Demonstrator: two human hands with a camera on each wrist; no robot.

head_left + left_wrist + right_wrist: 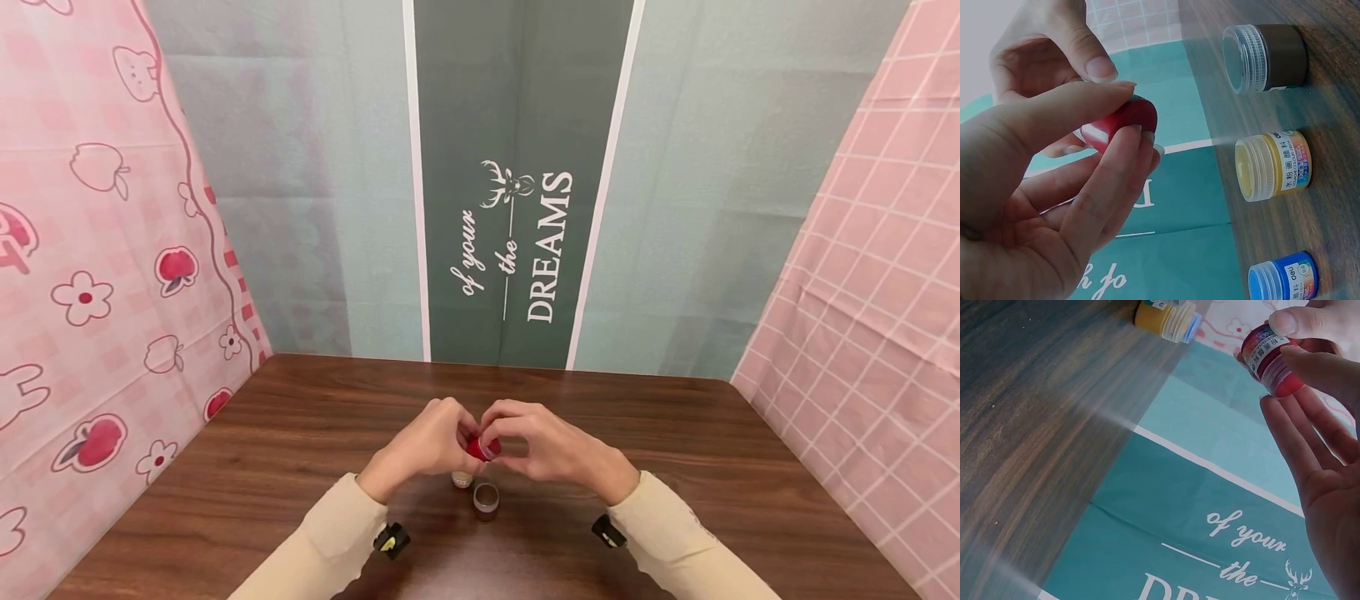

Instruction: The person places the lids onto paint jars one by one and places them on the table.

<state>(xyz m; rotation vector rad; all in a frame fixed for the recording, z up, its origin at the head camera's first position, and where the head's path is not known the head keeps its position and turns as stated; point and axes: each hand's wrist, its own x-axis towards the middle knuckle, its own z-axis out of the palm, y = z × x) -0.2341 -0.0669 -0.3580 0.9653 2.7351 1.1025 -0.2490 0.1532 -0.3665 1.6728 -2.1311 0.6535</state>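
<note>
A small red paint jar (477, 450) with a clear lid is held up above the table between both hands. My left hand (432, 437) pinches its body between thumb and fingers, with the jar's base turned to the left wrist camera (1138, 115). My right hand (553, 442) has its curved fingers and thumb about the lid end (1284, 381); the exact contact is partly hidden. Below stand a brown paint jar (1282, 56), a yellow paint jar (1291, 161) and a blue paint jar (1300, 275), all lidded. The head view does not show the blue one.
The dark wooden table (675, 467) reaches back to a green and teal cloth (517, 100) with white lettering. Pink patterned cloths hang on the left (82, 250) and the right (885, 250).
</note>
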